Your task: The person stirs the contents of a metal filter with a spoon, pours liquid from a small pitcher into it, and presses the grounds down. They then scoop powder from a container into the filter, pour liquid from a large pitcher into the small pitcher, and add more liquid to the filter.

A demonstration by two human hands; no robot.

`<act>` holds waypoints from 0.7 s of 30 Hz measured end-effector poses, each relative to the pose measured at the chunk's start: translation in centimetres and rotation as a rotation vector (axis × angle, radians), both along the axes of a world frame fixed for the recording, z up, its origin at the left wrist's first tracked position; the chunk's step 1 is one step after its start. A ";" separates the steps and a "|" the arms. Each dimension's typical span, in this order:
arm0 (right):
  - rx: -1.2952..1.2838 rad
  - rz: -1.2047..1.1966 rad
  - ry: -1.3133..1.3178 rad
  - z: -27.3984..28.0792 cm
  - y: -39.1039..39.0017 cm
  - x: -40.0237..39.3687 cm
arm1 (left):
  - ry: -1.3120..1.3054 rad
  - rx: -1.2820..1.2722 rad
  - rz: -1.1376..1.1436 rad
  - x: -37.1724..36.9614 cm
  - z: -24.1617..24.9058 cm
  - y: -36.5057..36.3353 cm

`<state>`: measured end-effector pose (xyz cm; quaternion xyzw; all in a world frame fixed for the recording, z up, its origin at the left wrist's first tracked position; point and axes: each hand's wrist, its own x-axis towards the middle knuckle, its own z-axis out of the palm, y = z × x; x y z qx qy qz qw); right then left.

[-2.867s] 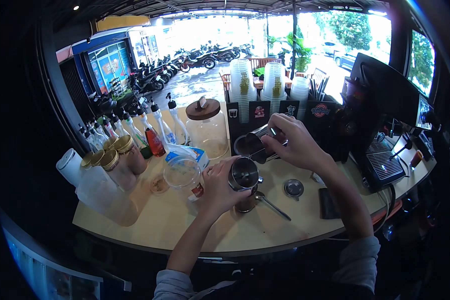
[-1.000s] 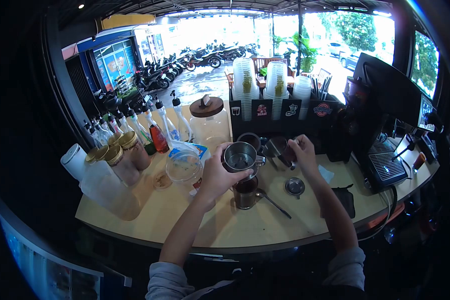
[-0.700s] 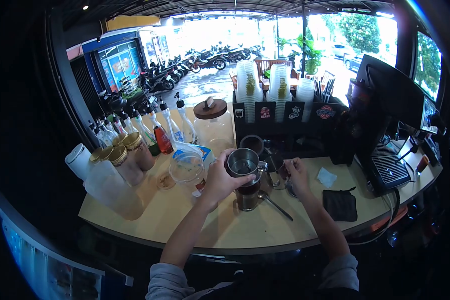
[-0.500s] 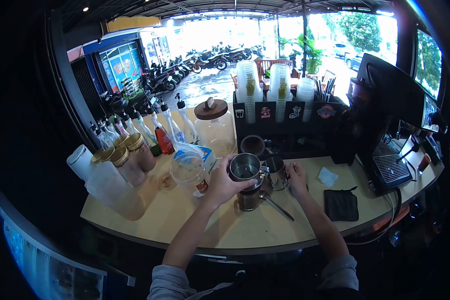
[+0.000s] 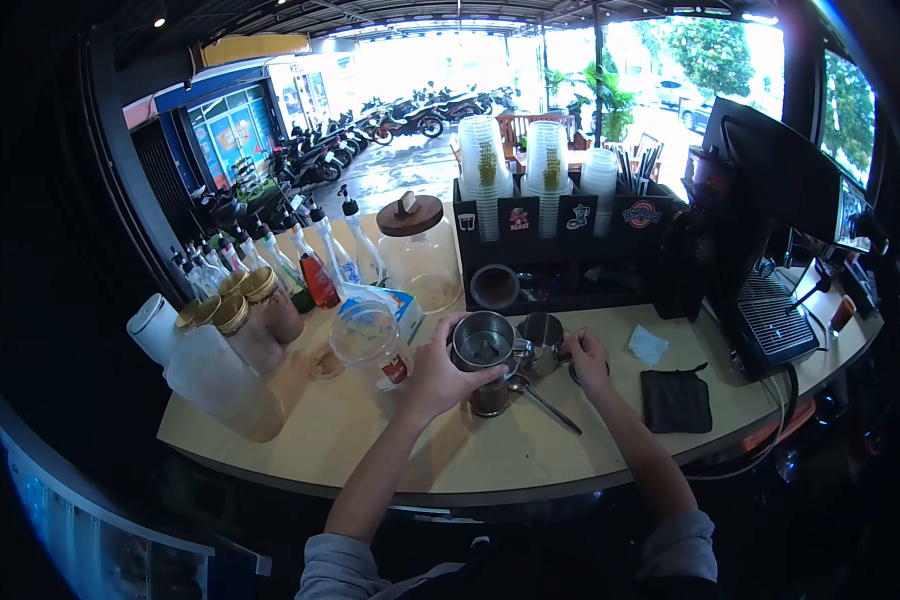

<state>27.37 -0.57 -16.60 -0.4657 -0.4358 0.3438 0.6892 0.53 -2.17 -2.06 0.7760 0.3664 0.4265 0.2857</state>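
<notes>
My left hand (image 5: pixel 435 378) is wrapped around the side of a steel cup (image 5: pixel 484 345) with a handle, tilted so its inside shows. Below that cup, another shiny metal vessel (image 5: pixel 490 402) stands on the counter, partly covered from view. My right hand (image 5: pixel 586 362) is closed at the handle side of a steel pitcher (image 5: pixel 542 340), which sits just right of the cup. A long-handled spoon (image 5: pixel 550 408) lies in front of them. Left of my left hand stands a clear plastic tub (image 5: pixel 365 335).
Pump bottles (image 5: pixel 315 275) and gold-lidded jars (image 5: pixel 232 315) line the left side. A wooden-lidded glass jar (image 5: pixel 417 265) and a black cup holder (image 5: pixel 560 220) stand behind. To the right are a white tissue (image 5: pixel 648 345), a folded black cloth (image 5: pixel 676 402) and an espresso machine (image 5: pixel 770 320).
The view has shifted slightly, moving the whole scene a little left and up in the picture. Both hands keep their places at the steel cup and the pitcher.
</notes>
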 end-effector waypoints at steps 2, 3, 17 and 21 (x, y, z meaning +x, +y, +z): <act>-0.021 -0.013 -0.052 0.0 0.0 0.2 | 0.013 0.026 0.009 0.0 -0.4 0.1; -0.044 -0.024 -0.104 0.5 -0.2 0.1 | 0.026 0.051 0.019 0.0 -0.3 0.1; 0.390 -0.215 -0.612 16.9 -2.5 -4.6 | -0.398 0.513 0.087 -7.5 1.0 -0.7; 0.447 0.149 -0.811 21.5 -3.6 -11.7 | -0.643 0.623 0.251 -11.7 -2.1 1.3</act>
